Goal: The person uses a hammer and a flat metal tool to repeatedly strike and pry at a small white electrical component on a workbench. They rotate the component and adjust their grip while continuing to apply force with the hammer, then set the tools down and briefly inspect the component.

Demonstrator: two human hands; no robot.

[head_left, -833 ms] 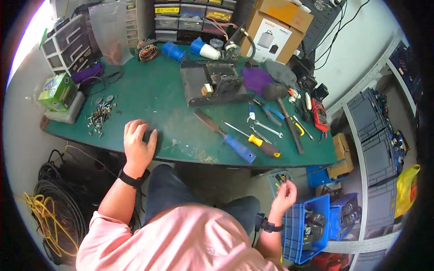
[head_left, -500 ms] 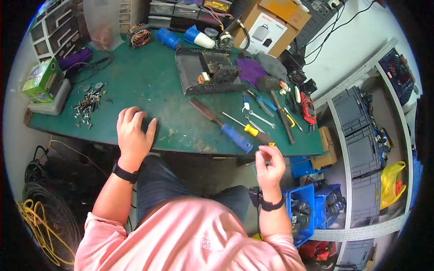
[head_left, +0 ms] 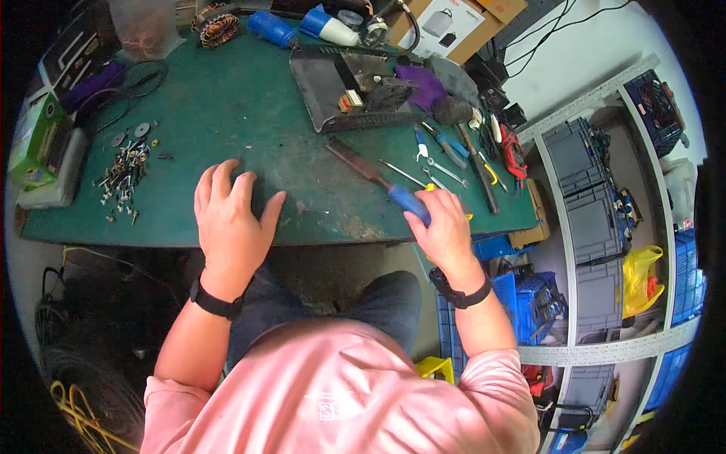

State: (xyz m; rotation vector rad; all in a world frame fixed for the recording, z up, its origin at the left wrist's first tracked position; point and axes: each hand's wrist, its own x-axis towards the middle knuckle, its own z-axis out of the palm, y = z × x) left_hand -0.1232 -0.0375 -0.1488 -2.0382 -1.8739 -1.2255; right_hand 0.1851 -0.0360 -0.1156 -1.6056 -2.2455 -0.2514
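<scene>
My right hand (head_left: 446,227) is closed over the handle end of a chisel-like tool (head_left: 363,163) with a blue handle and a flat, rusty blade, which lies on the green workbench (head_left: 219,98). Under the same hand's fingers, a screwdriver (head_left: 402,172) with a yellow handle is mostly hidden; its shaft points away from me. Over the bench's front edge, my left hand (head_left: 234,216) holds nothing, its fingers apart and curved. A pile of screws (head_left: 121,174) lies farther left, with washers (head_left: 141,130) beside it.
A black metal housing (head_left: 325,91) stands at the back. Pliers (head_left: 446,144), wrenches (head_left: 446,174) and a hammer (head_left: 480,170) lie right of the chisel. A green box (head_left: 38,144) sits at the left edge. Shelving with grey crates (head_left: 594,219) stands at right.
My right hand has moved forward from the bench edge onto the blue handle and closed on it. My left hand stays spread. The view has shifted, so the bench appears higher.
</scene>
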